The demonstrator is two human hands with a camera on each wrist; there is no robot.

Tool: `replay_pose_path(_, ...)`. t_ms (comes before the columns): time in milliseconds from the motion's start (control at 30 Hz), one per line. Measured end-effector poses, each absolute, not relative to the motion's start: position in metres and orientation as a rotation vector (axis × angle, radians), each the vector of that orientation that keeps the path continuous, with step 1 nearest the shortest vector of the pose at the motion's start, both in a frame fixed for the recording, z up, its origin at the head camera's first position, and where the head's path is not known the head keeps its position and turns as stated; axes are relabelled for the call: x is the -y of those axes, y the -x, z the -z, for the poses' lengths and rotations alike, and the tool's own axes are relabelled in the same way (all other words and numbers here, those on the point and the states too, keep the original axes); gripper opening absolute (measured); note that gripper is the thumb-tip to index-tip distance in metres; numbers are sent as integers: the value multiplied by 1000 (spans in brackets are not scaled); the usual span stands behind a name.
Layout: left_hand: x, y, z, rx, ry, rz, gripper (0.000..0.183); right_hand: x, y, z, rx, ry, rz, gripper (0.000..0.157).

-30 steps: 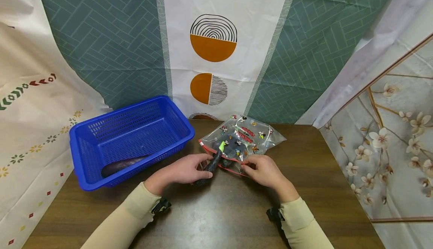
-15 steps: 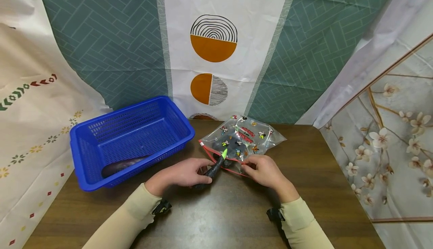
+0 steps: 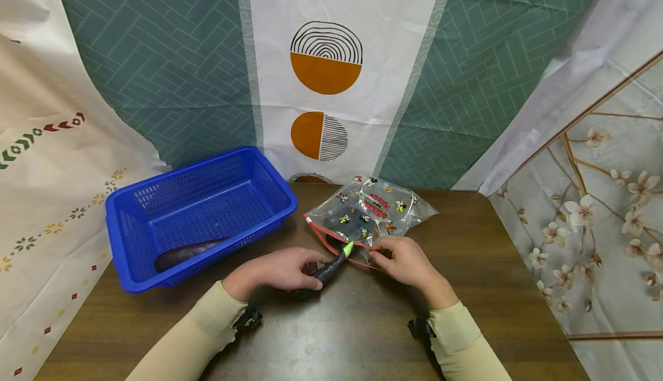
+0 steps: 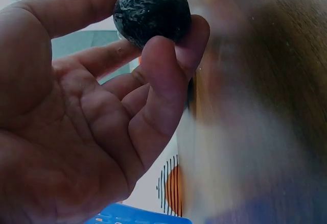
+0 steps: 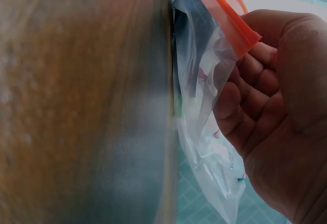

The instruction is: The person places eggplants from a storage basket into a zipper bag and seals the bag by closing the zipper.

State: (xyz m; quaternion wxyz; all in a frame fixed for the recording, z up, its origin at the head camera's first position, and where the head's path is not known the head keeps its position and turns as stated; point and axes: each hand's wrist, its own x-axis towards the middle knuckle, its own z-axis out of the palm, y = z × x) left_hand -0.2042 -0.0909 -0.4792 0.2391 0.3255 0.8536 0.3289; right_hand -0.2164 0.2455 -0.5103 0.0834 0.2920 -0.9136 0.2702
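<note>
My left hand (image 3: 285, 267) grips a slim, dark, wrinkled vegetable (image 3: 331, 267) with a bright green tip. Its rounded dark end (image 4: 152, 12) sits between thumb and fingers in the left wrist view. The green tip points right, overlapping the mouth of a clear zip bag (image 3: 383, 199) printed with cartoon figures. My right hand (image 3: 406, 260) pinches the bag's red zip edge (image 5: 227, 20) between thumb and fingers, and the mouth stands parted. Through the plastic a dark shape shows, lying inside the bag.
A blue perforated basket (image 3: 119, 248) stands at the left, with a long purple eggplant (image 3: 189, 252) along its near side. Behind the wooden table (image 3: 331, 335) hangs a patterned cloth (image 3: 331, 1); another cloth (image 3: 595, 225) borders the right side.
My left hand has shifted slightly toward me, and the vegetable's green tip has swung lower and right, from over the bag to its mouth. The right hand and bag hold still.
</note>
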Motion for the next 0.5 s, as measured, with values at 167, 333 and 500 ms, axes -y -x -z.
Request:
replay_pose_path(167,91,204,480,-2320,-895,-866,56,-246,216,511,2721,-871,-806,7)
replay_pose_path(333,91,202,480,-2303,-910,-867,54,-245,216,510,2728,-866,-811,6)
replay_pose_path(500,88,201,480,-2311,-894,-845,56,-245,216,509,2725,-866,-808,7)
